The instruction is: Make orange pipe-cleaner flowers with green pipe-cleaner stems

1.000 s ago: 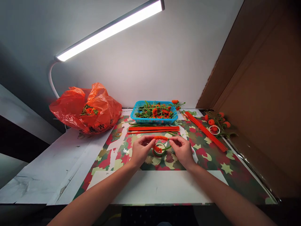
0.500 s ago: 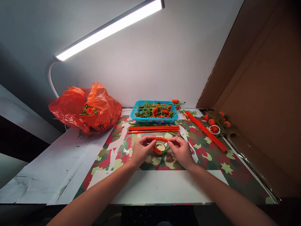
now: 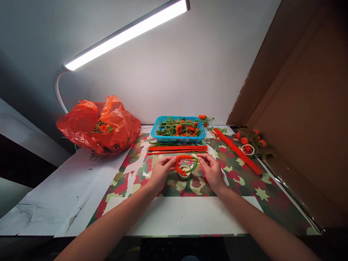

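Note:
My left hand (image 3: pixel 161 173) pinches the left side of a bent loop (image 3: pixel 185 157), its coiled orange part running across the top and down the left, with a green stem curving round the right. At the loop's right end my right hand (image 3: pixel 213 173) has thumb and forefinger closed on the green stem. Below the loop, a roll of tape (image 3: pixel 182 177) lies on the camouflage-patterned mat (image 3: pixel 233 181). Straight orange sticks (image 3: pixel 178 148) lie just beyond my hands.
A blue basket (image 3: pixel 178 139) of orange flowers and green stems stands at the back. To its left is a red plastic bag (image 3: pixel 119 127). An orange bundle (image 3: pixel 239 151) and more flowers (image 3: pixel 244 140) lie at right. A lamp (image 3: pixel 127 34) hangs above.
My hands have moved slightly apart. More of the loop shows now, with its orange coil rounded and the green stem curved up on the right.

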A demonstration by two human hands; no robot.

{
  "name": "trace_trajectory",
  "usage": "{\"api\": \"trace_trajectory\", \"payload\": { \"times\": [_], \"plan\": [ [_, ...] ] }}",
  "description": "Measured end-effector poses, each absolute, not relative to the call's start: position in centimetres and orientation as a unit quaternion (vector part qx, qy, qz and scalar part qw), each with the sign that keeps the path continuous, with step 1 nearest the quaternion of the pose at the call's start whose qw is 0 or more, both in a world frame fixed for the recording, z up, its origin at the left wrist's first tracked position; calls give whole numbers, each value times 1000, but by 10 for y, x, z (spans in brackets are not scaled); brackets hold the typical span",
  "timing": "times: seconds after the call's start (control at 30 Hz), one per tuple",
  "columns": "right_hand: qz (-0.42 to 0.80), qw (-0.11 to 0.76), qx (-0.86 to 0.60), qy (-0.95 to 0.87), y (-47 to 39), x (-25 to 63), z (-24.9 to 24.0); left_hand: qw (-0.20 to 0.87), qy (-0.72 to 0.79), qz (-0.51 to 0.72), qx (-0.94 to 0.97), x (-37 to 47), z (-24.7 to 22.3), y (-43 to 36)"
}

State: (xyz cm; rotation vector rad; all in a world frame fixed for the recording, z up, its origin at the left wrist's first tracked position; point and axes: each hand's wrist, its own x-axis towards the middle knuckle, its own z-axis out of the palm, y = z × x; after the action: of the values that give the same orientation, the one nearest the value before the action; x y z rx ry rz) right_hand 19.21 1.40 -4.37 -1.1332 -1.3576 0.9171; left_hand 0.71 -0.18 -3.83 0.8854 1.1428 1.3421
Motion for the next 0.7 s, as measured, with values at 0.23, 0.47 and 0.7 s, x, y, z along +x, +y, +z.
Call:
{"api": "trace_trajectory", "payload": {
  "times": [0.23, 0.47, 0.7],
  "plan": [
    [379, 520, -451, -618, 14, 190, -42, 516, 511, 553, 408, 7, -37, -3],
    [372, 526, -475, -599, 15, 191, -42, 494, 525, 584, 374, 0, -28, 3],
    [376, 526, -485, -589, 15, 191, -41, 493, 522, 592, 367, -1, -27, 3]
  ]
}}
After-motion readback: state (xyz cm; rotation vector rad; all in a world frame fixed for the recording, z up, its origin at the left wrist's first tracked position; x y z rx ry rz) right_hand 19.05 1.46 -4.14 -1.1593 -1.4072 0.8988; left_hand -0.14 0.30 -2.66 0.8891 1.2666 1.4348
